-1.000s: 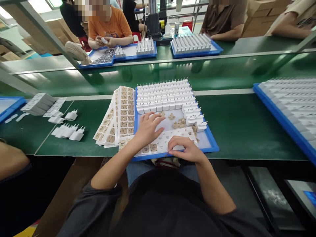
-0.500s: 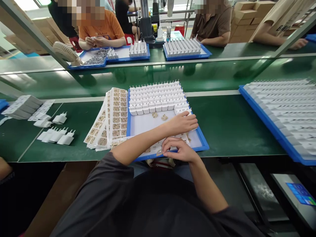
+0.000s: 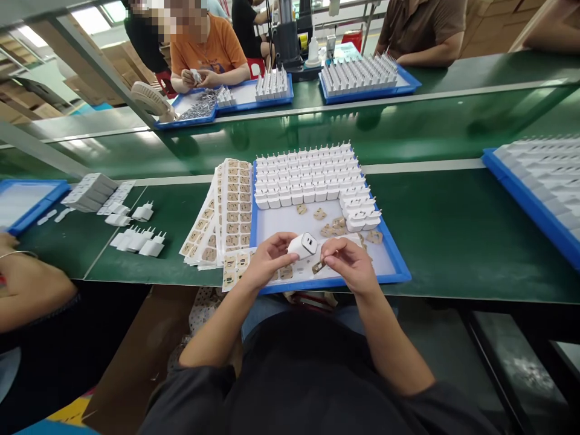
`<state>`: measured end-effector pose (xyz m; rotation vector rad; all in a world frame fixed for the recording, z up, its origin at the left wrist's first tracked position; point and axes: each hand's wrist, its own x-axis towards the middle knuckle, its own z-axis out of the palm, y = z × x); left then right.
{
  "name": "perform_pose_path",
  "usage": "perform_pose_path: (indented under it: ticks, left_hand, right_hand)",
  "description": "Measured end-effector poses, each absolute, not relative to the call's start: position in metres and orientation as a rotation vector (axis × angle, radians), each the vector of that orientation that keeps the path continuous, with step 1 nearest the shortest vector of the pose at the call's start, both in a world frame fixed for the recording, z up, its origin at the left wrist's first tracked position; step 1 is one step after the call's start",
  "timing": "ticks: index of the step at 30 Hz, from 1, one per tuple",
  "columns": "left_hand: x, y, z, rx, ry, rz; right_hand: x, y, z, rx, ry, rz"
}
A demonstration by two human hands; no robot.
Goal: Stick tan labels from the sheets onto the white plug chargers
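My left hand (image 3: 267,260) grips a white charger plug (image 3: 302,245), its end with the port openings turned to the right. Close by on the right, my right hand (image 3: 348,263) pinches a small brownish sticker (image 3: 318,266) between thumb and fingertips. The sticker and the charger are a little apart. Beneath both hands lies a blue-rimmed tray (image 3: 399,272) with rows of white chargers (image 3: 308,175) standing prongs up. Loose tan sticker pieces (image 3: 338,226) rest on the tray floor. A sticker sheet (image 3: 233,266) reaches over the tray's front left edge, partly hidden by my left hand.
Fanned sticker sheets (image 3: 238,199) lie left of the tray. Further left are several loose chargers (image 3: 140,240) and a co-worker's arm (image 3: 31,284). Another full tray (image 3: 544,211) stands at right. Across the bench, a person in orange (image 3: 208,48) handles a small white part.
My left hand has come back from the charger rows with a charger in it. My right hand has lifted slightly with the sticker. The view has shifted left.
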<state>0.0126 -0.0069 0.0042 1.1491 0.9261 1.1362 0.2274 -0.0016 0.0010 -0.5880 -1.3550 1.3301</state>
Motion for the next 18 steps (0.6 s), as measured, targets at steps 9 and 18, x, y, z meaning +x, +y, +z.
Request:
perform_pose_path:
  ticks: [9,18]
  left_hand:
    - [0.022,-0.026,0.001,1.678,1.211,1.196]
    - [0.023,-0.029,-0.008,1.843,1.281,1.298]
  right_hand:
    - [0.201,-0.003,0.001,-0.773,-1.109,1.429]
    - [0.186,-0.01,0.002,-0.878,-0.876,1.375]
